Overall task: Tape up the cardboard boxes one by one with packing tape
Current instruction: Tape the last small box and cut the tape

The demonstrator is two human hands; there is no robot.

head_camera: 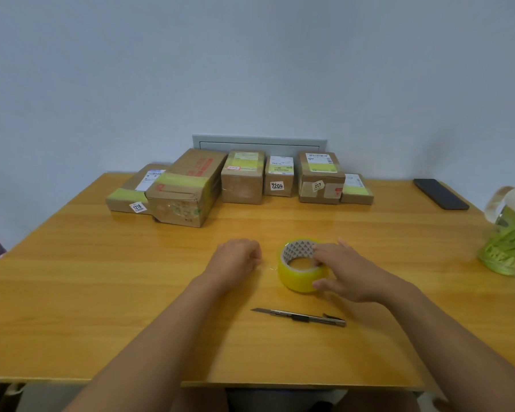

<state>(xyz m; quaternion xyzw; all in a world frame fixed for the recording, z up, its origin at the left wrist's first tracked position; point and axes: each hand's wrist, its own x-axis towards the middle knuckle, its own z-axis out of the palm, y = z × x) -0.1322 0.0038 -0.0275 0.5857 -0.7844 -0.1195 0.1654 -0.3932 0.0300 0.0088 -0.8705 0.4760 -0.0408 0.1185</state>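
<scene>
The right hand [342, 272] grips the yellow tape roll [301, 267], fingers hooked into its core and thumb pressed against the outer face, pinning it flat on the surface [101, 278]. The left hand [235, 257] sits just beside the roll, curled nearly closed with fingertips pinched together; a faint thread of clear tape seems to run from them to the roll, so it is probably drawing out the free end, though that is hard to confirm. Steadying the roll with one hand would let the other peel against it. A utility knife [301, 317] lies near, between the hands and the person's body, blade extended, likely kept within reach for cutting strips. Well apart along the back edge stands a row of cardboard boxes [244, 179], several showing yellowish tape bands already. A phone [440, 194] and a green jug [507, 233] sit off to the right.
</scene>
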